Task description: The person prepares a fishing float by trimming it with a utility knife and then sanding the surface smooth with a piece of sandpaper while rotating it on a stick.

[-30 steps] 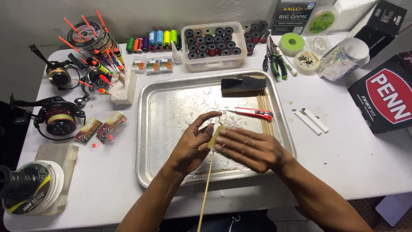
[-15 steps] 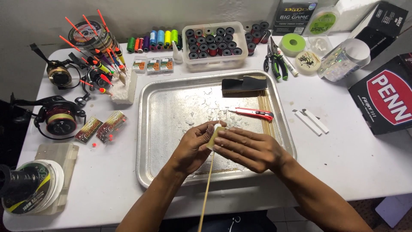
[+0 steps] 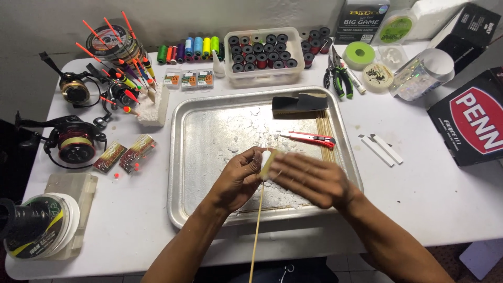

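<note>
- Left hand (image 3: 242,175): fingers closed round a small white foam float body (image 3: 265,157), held over the metal tray (image 3: 183,173).
- Thin wooden stick (image 3: 257,230): runs from the float body down toward the person, past the near rim of the tray; it appears to pass into the foam, though the join is hidden by the fingers.
- Right hand (image 3: 309,181): blurred, fingers laid flat against the right side of the float body; whether it pinches anything cannot be told.
- Position of float body relative to grip: at the left fingertips, between both hands, above the tray's middle.
- Risk, judged: the stick is slender and long, so sideways pressure from the right hand could snap it or split the soft foam.
- Risk, judged: the red utility knife (image 3: 309,139) lies just beyond the hands on the tray; a careless reach could meet its blade.
- Surroundings: white foam shavings (image 3: 246,126) scattered on the tray; bundle of spare sticks (image 3: 326,131) at the tray's right; box of thread spools (image 3: 262,52) behind; fishing reels (image 3: 73,141) at left.
</note>
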